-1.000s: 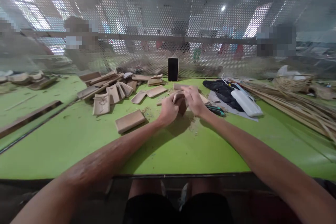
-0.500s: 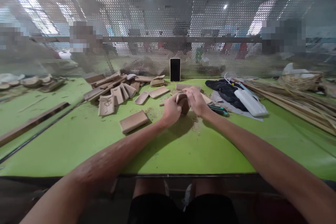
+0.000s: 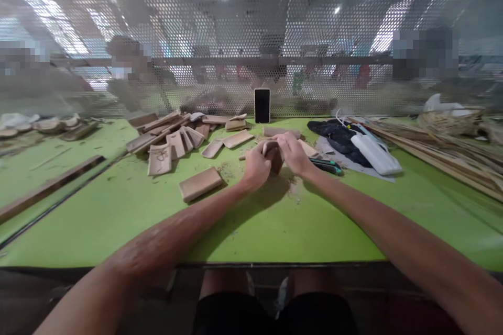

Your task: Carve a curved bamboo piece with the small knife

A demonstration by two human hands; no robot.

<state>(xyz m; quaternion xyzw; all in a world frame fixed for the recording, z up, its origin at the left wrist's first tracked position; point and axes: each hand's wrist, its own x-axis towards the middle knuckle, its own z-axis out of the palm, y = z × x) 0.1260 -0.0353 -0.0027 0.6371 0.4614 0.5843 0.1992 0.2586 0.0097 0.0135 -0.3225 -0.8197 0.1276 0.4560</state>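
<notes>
My left hand (image 3: 257, 168) is closed around the left side of a curved bamboo piece (image 3: 276, 161) held upright just above the table. On the other side, my right hand (image 3: 293, 154) grips the same piece near its top edge, fingers bent over it. Both hands hide much of it. Pale shavings (image 3: 291, 184) lie beneath my right wrist. Close by on the right rests a black and green utility knife (image 3: 328, 166). Another curved bamboo piece (image 3: 201, 184) lies on the green table (image 3: 314, 225) to the left of my hands.
A pile of bamboo pieces (image 3: 176, 144) spreads at the back left. A phone (image 3: 262, 106) stands against the perforated screen (image 3: 220, 70). Rightward are a black glove (image 3: 334, 133), a white plastic object (image 3: 375, 153) and long bamboo strips (image 3: 440, 152). A wooden bar (image 3: 51, 188) lies far left.
The bamboo piece has tilted slightly between my hands, showing less of its face. Both hands stay in nearly the same place, and the view has shifted a little.
</notes>
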